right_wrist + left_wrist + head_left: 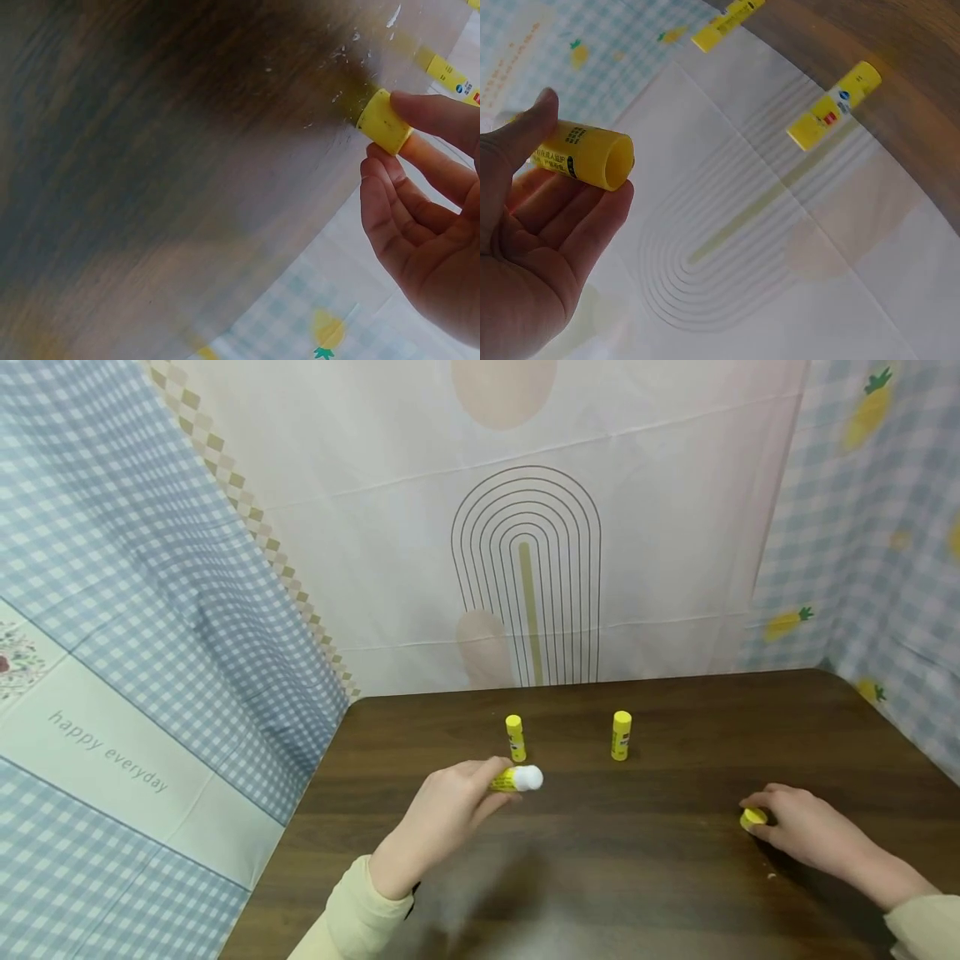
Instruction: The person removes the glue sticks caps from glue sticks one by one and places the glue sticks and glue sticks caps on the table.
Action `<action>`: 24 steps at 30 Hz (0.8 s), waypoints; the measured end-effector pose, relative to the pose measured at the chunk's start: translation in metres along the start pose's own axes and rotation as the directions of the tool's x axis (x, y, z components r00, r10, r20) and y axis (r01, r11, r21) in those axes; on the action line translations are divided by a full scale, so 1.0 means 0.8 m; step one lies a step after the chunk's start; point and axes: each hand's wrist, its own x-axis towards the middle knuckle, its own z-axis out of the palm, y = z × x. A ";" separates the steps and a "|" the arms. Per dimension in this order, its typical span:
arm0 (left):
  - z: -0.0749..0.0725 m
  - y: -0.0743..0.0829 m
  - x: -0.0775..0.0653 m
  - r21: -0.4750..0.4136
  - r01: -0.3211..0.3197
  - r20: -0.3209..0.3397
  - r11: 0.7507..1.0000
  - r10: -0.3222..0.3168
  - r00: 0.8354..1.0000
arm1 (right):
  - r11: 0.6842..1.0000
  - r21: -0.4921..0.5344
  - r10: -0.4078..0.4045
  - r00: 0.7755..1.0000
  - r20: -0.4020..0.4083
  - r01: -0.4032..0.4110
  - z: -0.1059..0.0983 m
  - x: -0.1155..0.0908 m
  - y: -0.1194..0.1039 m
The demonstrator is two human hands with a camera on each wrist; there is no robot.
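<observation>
My left hand grips an uncapped glue stick above the table, its white end pointing right in the head view. In the left wrist view the hollow yellow end of this glue stick shows, with printed text along its side. Far to the right, my right hand pinches a small yellow cap between thumb and fingers, low at the tabletop. The right wrist view shows that cap close over the wood surface.
Two capped yellow glue sticks stand upright toward the back of the dark wooden table, a left one and a right one. White flecks lie near the cap. A patterned cloth hangs behind the table.
</observation>
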 end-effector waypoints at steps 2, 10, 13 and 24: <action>-0.002 -0.009 -0.003 0.000 0.032 -0.014 0.999 -0.032 0.999 | 1.000 -0.001 0.006 1.000 0.002 -0.006 0.001 0.000 -0.001; -0.018 -0.051 -0.023 -0.035 0.185 -0.086 0.982 -0.187 0.979 | 1.000 -0.009 0.014 1.000 0.007 -0.014 0.001 0.000 -0.002; -0.027 -0.065 -0.033 -0.081 0.251 -0.108 0.965 -0.259 0.960 | 1.000 -0.011 0.011 1.000 0.006 -0.011 0.001 0.000 -0.001; -0.043 -0.095 -0.059 -0.296 0.419 -0.071 0.859 -0.457 0.887 | 1.000 -0.009 -0.014 1.000 0.001 0.014 0.000 0.000 -0.001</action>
